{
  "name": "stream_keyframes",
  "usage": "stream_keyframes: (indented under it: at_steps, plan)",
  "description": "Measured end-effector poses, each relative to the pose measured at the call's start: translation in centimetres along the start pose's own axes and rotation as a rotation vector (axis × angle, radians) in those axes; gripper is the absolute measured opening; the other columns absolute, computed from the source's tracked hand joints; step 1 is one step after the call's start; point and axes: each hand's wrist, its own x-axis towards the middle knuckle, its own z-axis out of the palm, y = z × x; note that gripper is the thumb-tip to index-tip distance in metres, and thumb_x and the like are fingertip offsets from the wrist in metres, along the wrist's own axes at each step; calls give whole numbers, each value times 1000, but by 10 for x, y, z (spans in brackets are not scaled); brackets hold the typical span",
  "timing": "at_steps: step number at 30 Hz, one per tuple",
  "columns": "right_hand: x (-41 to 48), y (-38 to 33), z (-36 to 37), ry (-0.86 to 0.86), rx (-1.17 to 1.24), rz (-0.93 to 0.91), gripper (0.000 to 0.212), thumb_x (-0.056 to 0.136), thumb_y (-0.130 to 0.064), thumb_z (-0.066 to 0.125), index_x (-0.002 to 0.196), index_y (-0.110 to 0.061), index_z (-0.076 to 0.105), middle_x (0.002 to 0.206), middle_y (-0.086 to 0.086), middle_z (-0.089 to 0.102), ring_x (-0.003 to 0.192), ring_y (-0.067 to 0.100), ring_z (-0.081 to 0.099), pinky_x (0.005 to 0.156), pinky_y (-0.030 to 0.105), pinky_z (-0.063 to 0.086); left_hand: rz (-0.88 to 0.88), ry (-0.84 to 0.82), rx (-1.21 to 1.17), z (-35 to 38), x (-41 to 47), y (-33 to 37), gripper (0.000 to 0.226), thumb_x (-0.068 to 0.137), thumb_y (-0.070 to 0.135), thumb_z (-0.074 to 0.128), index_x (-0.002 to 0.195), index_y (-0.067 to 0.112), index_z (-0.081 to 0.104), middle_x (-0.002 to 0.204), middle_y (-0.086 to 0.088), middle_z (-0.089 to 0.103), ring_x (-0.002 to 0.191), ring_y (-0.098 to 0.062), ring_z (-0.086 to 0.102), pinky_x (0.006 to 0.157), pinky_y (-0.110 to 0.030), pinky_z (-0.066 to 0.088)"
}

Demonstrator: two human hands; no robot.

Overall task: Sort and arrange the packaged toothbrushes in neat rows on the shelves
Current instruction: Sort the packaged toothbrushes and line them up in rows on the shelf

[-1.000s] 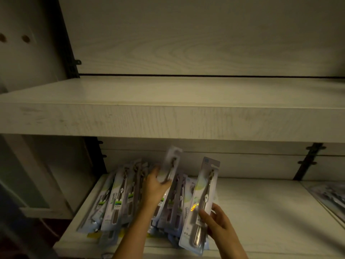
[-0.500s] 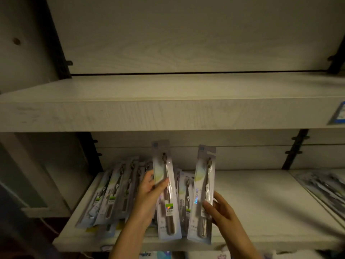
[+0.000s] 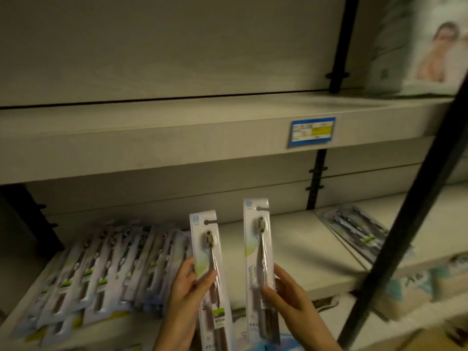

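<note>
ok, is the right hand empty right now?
No, the right hand grips a toothbrush pack upright, while the left hand holds a second pack.

The 2 glossy clear-plastic toothbrush blister packs on white card contrast with the matt pale wood-grain laminate shelf and black metal upright.

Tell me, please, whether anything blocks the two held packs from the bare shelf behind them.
Nothing visible does. The left hand and right hand hold the left pack and right pack upright before the lower shelf's bare stretch, between the overlapping row and the flat pile.
</note>
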Motion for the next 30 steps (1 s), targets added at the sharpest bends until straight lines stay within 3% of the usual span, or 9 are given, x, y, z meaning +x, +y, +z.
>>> stream_keyframes:
  at_steps: [3,8,11,14,16,19,22,26,30]
  plan:
    - [-13,0,-53,-10,-33,-1,43,85,-15,60,115,-41,43,97,-12,71,95,-1,65,71,17,54,47,-12,23,54,-15,-9,40,68,-7,73,97,14,56,72,4,73,61,-4,68,50,-15,52]
    - [-44,-7,-161,-49,-69,-5,44,83,-17,62,113,-44,44,92,-22,70,92,-8,64,66,14,53,67,77,5,161,-48,-35,27,84,2,59,105,20,59,86,-7,73,77,-21,70,69,-38,56]
    - [-63,-20,-208,-104,-71,12,46,78,-20,63,116,-39,46,98,-20,71,96,-2,65,74,19,55,71,79,2,209,-66,-38,31,84,4,60,110,20,58,92,-9,73,87,-29,68,78,-46,56]
    - [-75,-26,-240,-121,-21,20,53,70,-23,65,119,-37,47,109,-12,68,102,4,64,79,23,55,82,71,26,241,-81,-40,31,84,4,60,109,24,57,92,-4,73,86,-24,70,69,-33,59]
    - [-83,-21,-257,-119,20,32,50,75,-16,65,118,-34,49,107,-12,70,101,3,65,76,20,55,75,42,32,258,-90,-43,32,84,3,60,107,24,57,91,-3,74,84,-21,71,64,-27,58]
    - [-96,-13,-283,-101,52,43,51,78,-10,65,123,-28,50,111,-9,70,105,7,65,82,22,54,54,11,49,284,-98,-50,31,84,0,59,106,21,56,88,-4,74,79,-19,71,67,-30,57]
    - [-104,-10,-318,-62,99,38,54,71,-14,68,120,-27,51,112,-4,70,105,11,65,84,26,55,41,-32,68,315,-98,-59,29,83,-1,59,105,17,55,85,-4,74,77,-18,71,72,-35,55]
    - [-100,-16,-371,-65,123,7,68,58,-35,83,118,-23,53,110,-2,71,104,12,66,79,22,55,36,-63,86,366,-96,-69,27,84,1,59,106,17,55,86,-2,74,78,-17,71,61,-23,57]
    - [-76,-19,-432,-76,111,12,40,83,-2,61,114,-25,54,104,-2,73,98,11,68,75,18,55,71,-48,87,422,-82,-79,30,83,1,59,109,17,54,92,-1,74,83,-15,71,63,-22,57]
